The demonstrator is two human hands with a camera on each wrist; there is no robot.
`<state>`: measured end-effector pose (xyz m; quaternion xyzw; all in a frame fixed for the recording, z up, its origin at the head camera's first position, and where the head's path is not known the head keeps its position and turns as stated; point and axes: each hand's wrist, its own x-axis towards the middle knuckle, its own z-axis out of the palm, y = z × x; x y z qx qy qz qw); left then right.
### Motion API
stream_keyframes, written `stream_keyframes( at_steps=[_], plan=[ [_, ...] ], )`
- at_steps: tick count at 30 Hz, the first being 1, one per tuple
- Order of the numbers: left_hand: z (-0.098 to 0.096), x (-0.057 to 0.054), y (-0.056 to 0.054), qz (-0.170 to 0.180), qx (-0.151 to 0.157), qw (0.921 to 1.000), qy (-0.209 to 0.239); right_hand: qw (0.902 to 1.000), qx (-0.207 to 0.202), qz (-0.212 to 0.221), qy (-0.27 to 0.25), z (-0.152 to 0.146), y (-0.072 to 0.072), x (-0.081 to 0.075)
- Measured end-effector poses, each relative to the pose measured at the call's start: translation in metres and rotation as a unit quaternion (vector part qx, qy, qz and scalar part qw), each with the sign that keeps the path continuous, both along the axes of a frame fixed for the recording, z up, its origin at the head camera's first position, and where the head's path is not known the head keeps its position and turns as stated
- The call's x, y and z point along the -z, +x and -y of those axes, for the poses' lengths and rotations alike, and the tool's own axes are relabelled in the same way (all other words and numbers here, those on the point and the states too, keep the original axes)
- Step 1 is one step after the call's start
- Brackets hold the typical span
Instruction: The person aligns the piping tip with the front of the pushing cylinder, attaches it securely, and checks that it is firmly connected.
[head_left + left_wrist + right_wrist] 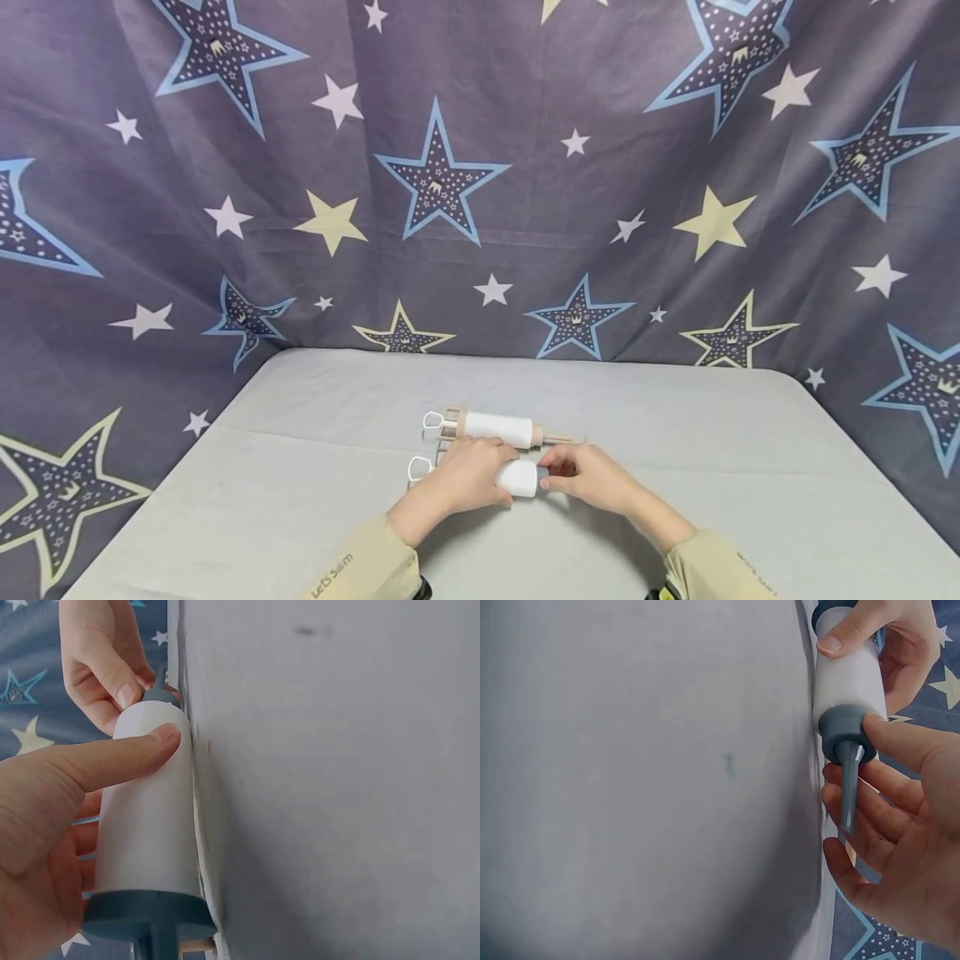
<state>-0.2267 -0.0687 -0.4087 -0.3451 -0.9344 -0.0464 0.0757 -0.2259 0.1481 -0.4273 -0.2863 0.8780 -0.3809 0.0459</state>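
Observation:
A white syringe-like dispenser (519, 479) with grey ends lies across my hands, low over the table. Around its white barrel (150, 817) my left hand (468, 477) is wrapped, thumb across the top and fingers on the far side. At the other end my right hand (592, 479) holds the grey collar (844, 724) with thumb and fingers. From that collar a thin tapered nozzle (848, 787) points out between the right fingers. The grey end cap (150, 911) shows below the left palm. A white loop handle (420, 468) sticks out past the left hand.
Just behind lies a second white dispenser (498, 429) with beige ends, a loop handle at left and a thin nozzle at right. Both rest over the light grey covered table (300, 500). A dark star-patterned curtain (480, 267) hangs along the back and sides.

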Motion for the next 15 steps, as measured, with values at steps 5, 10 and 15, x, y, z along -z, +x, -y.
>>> stream_keyframes(
  at_steps=[5,10,15],
  plan=[
    [0.001,0.003,-0.002,0.001,0.001,1.0000,0.005,1.0000,0.002,0.001,0.003,0.000,-0.001,0.001],
    [0.004,0.002,-0.002,0.014,0.009,0.9996,0.021,0.9999,0.008,-0.005,0.010,-0.001,-0.002,-0.003],
    [0.009,-0.007,-0.007,0.026,0.003,0.9993,0.028,0.9989,0.036,-0.024,0.019,-0.008,-0.004,-0.008]
  ],
)
